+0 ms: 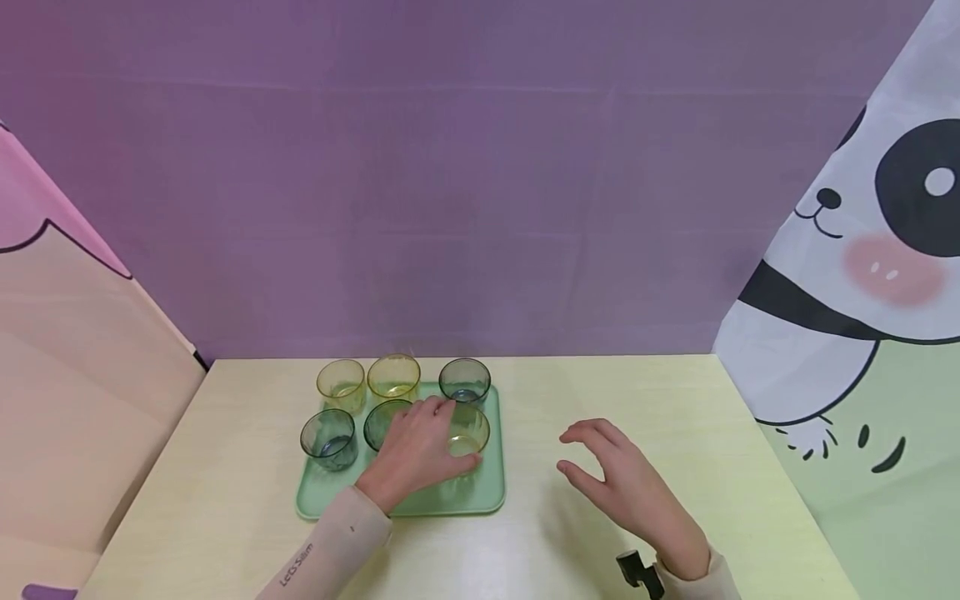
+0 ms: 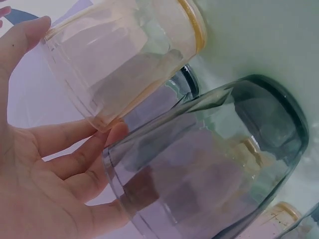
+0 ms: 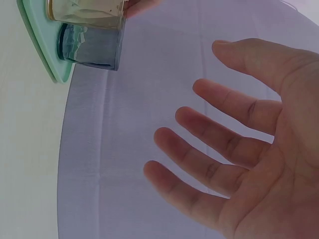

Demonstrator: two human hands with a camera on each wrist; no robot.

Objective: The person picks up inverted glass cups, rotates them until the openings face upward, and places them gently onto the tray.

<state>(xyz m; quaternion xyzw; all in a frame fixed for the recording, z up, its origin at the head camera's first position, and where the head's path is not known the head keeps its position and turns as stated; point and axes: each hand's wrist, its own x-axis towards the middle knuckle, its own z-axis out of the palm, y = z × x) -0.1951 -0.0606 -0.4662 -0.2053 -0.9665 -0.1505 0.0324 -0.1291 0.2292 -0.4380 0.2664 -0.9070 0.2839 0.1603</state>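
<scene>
My left hand (image 1: 420, 446) reaches over the green tray (image 1: 480, 498) and grips the rim of a yellowish glass (image 1: 468, 433) at its front right. In the left wrist view, the thumb lies on one side of that yellowish glass (image 2: 119, 59) and the fingers on the other. Right beside it stands a dark green glass (image 1: 381, 421), partly hidden by the hand; the left wrist view has this dark glass (image 2: 209, 164) close to the fingertips. Over the table right of the tray, my right hand (image 1: 630, 483) holds nothing, its fingers spread and slightly bent.
Two yellow glasses (image 1: 393, 379) stand at the tray's back left. A grey glass (image 1: 465, 382) is at the back right, and a blue-grey glass (image 1: 330, 440) at the front left. Behind the pale table (image 1: 600, 392) hangs a purple cloth (image 1: 465, 183).
</scene>
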